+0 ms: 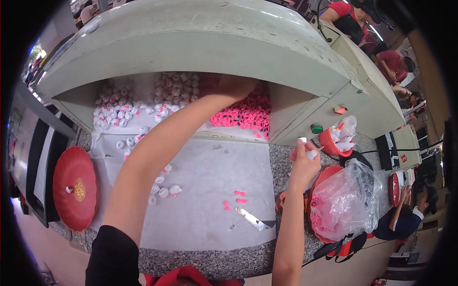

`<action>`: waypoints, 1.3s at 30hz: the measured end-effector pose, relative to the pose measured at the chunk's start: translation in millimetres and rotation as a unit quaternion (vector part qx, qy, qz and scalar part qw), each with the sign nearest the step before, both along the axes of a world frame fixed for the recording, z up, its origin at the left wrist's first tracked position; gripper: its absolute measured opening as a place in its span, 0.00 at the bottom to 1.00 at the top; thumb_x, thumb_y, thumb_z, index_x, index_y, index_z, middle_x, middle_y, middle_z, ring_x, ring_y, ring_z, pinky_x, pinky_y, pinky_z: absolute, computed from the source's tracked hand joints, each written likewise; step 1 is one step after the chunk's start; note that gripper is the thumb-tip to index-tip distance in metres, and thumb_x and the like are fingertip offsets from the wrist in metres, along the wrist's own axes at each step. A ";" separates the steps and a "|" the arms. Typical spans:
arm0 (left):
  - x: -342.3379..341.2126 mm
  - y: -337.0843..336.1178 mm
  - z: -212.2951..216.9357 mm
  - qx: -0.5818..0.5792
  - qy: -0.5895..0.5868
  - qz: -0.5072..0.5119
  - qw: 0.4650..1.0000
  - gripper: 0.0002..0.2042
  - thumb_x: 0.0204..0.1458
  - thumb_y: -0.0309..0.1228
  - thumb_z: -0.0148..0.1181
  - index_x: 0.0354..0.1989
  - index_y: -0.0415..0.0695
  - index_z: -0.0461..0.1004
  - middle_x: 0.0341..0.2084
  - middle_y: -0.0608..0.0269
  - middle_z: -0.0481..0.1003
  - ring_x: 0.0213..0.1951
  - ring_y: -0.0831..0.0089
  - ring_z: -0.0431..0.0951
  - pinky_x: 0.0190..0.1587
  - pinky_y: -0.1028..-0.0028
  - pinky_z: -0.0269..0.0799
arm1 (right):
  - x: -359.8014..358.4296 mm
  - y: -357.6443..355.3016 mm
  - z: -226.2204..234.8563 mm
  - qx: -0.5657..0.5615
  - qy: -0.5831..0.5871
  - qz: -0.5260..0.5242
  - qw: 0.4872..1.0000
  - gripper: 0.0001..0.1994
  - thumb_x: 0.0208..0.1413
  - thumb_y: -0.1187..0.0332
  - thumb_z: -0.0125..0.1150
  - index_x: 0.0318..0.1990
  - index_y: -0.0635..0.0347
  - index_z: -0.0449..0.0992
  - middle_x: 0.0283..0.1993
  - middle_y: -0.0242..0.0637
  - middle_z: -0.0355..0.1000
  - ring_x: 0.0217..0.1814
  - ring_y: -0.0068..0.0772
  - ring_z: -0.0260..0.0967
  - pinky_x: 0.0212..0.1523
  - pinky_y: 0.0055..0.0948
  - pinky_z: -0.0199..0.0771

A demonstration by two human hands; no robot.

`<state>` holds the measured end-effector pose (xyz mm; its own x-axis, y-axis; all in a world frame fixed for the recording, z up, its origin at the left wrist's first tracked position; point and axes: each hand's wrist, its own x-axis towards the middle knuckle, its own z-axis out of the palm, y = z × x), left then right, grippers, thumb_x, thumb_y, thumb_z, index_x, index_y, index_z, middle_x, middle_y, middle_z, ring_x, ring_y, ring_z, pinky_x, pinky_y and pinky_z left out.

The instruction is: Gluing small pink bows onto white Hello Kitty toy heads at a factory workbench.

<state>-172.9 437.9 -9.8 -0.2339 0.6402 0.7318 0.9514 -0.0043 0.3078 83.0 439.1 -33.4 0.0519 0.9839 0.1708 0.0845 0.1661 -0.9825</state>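
My left arm crosses the white sheet (205, 209) and reaches into the grey cabinet (200, 52). There my left hand (238, 86) is over a heap of small pink pieces (238, 119); its fingers are hidden in the shade, so I cannot tell if they hold anything. To the right, my right hand (305, 167) is raised beside the cabinet, closed on a small white object (311, 154). A white tip (302, 140) shows above its fingers. Small white round pieces with pink bits (164, 192) lie near my left forearm; more fill the cabinet's left side.
On the sheet lie several pink pieces (241, 193) and a flat metal blade (249, 218). A red scalloped plate (76, 214) stands left. At right are a red basket (329, 141) of white items, a green lid (317, 128) and a clear plastic bag (353, 200). Other people work beyond.
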 end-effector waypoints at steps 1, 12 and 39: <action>17.6 -12.3 -2.0 -0.040 -0.030 0.035 0.998 0.11 0.50 0.35 0.48 0.30 0.39 0.71 0.29 0.47 0.73 0.31 0.51 0.74 0.34 0.56 0.68 | 0.1 -0.2 1.1 0.001 0.014 -0.007 1.000 0.12 0.46 0.70 0.61 0.36 0.68 0.69 0.28 0.36 0.69 0.21 0.21 0.66 0.19 0.17 0.68; 122.7 -165.6 -28.5 -0.255 0.056 -0.106 0.960 0.08 0.46 0.33 0.54 0.34 0.46 0.71 0.28 0.56 0.67 0.23 0.61 0.74 0.20 0.64 0.70 | 12.3 -11.7 5.2 -0.014 0.031 0.025 0.999 0.13 0.46 0.68 0.61 0.36 0.68 0.70 0.27 0.35 0.68 0.21 0.21 0.66 0.19 0.17 0.67; 73.9 -292.6 0.3 -0.102 -0.605 -0.026 0.789 0.12 0.48 0.30 0.56 0.41 0.40 0.72 0.30 0.61 0.74 0.29 0.74 0.74 0.30 0.78 0.70 | 69.9 -203.2 13.5 -0.046 -0.045 0.397 0.916 0.16 0.44 0.83 0.53 0.41 0.61 0.60 0.34 0.34 0.65 0.38 0.24 0.65 0.43 0.23 0.65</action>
<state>-99.0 145.3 -9.5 -0.6516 0.7478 -0.1273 -0.0403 0.1334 0.9902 152.9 235.9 -20.0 -0.6961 0.7160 0.0534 0.0549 0.1272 -0.9904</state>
